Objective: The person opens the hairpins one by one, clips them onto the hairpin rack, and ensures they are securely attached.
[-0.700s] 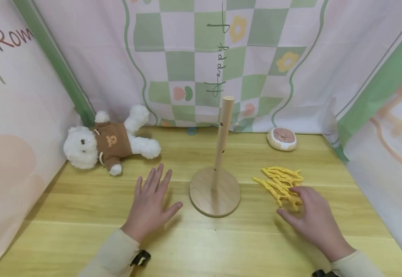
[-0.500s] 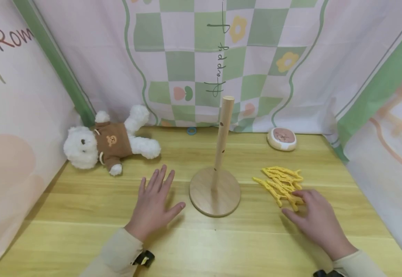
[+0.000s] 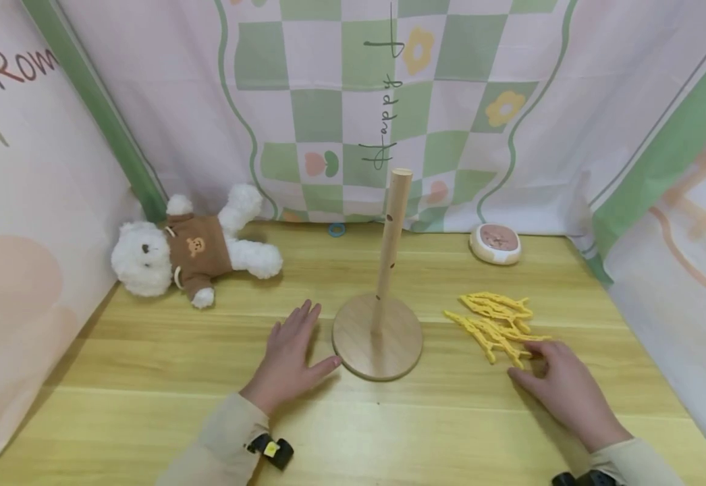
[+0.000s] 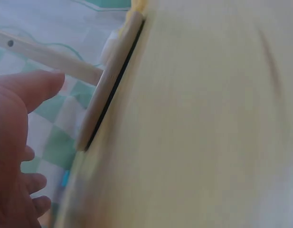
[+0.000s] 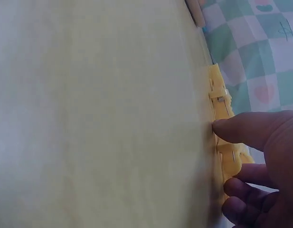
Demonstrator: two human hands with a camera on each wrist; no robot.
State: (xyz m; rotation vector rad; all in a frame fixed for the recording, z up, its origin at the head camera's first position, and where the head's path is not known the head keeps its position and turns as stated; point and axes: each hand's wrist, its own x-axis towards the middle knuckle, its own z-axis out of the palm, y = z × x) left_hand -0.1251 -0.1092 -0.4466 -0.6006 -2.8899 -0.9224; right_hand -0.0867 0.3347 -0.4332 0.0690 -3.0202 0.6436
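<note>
A wooden post (image 3: 393, 236) rises upright from a round wooden base (image 3: 353, 344) at the middle of the table. Beside the base's left edge is my left hand (image 3: 289, 364), fingers extended and thumb tip right at the rim. In the left wrist view, the thumb (image 4: 39, 88) overlaps the post. Several yellow branch-shaped pieces (image 3: 493, 324) lie in a loose pile to the right. My right hand (image 3: 572, 391) is at the pile's near right side, index fingertip on a piece and thumb apart from it. In the right wrist view, yellow pieces (image 5: 224, 109) show beyond the thumb.
A white plush bear (image 3: 198, 253) in a brown top lies at the back left. A blue ring (image 3: 337, 230) sits by the back curtain (image 3: 316, 115). At the back right stands a small white rounded device (image 3: 495, 244) with a pink top. Fabric walls enclose the table.
My left hand has moved right and slightly nearer, up to the base. The right hand has shifted slightly right and nearer, uncovering more of the yellow pieces. The post has stayed put.
</note>
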